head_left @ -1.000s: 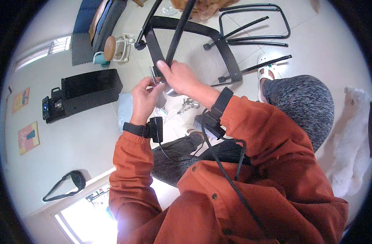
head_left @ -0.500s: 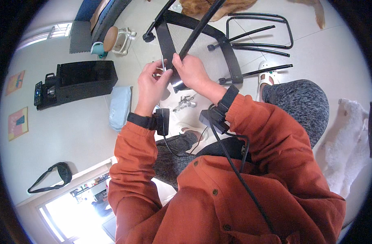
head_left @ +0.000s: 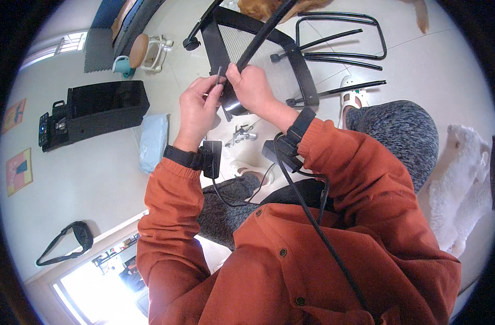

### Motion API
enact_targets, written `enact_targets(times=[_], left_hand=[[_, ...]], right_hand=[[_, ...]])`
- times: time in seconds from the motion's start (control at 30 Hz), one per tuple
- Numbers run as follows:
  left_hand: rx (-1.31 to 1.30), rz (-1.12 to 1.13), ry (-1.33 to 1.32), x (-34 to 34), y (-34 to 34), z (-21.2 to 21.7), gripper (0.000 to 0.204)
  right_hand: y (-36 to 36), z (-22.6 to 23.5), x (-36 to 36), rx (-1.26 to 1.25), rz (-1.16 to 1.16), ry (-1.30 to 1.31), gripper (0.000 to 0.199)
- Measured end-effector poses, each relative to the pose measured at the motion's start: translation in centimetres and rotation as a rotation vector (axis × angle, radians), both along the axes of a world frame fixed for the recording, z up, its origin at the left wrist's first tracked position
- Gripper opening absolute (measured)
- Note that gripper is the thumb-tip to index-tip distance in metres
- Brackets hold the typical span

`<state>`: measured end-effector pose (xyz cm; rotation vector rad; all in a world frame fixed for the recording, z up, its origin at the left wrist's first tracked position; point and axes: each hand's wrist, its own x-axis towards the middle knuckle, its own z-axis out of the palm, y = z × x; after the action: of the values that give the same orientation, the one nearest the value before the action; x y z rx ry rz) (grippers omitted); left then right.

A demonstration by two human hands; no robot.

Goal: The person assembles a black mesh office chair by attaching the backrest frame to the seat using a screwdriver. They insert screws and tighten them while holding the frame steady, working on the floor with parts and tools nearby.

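My right hand (head_left: 254, 91) is closed around a black metal tube (head_left: 263, 35), its thumb lying along it. The tube slants above a mesh chair panel (head_left: 269, 59) with a black frame. Close beside the tube's lower end, my left hand (head_left: 197, 112) pinches a thin grey metal rod, which looks like a hex key (head_left: 220, 75), between thumb and fingers. The rod's upper end sticks up past the fingertips; its lower part is hidden by the hand. Whether the rod touches the tube, I cannot tell.
Several silvery metal parts (head_left: 241, 135) lie on the floor below my hands. Right of the panel are a black tubular frame (head_left: 385, 40) and loose-looking black legs. A pale blue package (head_left: 153, 143) and a black cabinet (head_left: 106, 111) stand left. A brown furry animal (head_left: 258, 8) lies at the far edge.
The whole view has shifted slightly. My left hand still pinches the hex key, which now leans a little to the right. The right hand keeps its hold on the tube.
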<state>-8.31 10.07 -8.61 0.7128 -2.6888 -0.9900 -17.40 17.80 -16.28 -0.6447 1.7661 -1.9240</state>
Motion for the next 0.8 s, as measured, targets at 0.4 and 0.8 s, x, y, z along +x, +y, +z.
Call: enact_targets(times=[0.4, 0.8], left_hand=[[-0.092, -0.144, 0.048, -0.5, 0.0, 0.4, 0.022], [-0.161, -0.258, 0.082, -0.4, -1.4, -0.9, 0.03]], right_hand=[[-0.1, -0.3, -0.8, -0.04, 0.01, -0.014, 0.049], [-0.4, -1.1, -1.4, -0.105, 0.043, -0.055, 0.057]])
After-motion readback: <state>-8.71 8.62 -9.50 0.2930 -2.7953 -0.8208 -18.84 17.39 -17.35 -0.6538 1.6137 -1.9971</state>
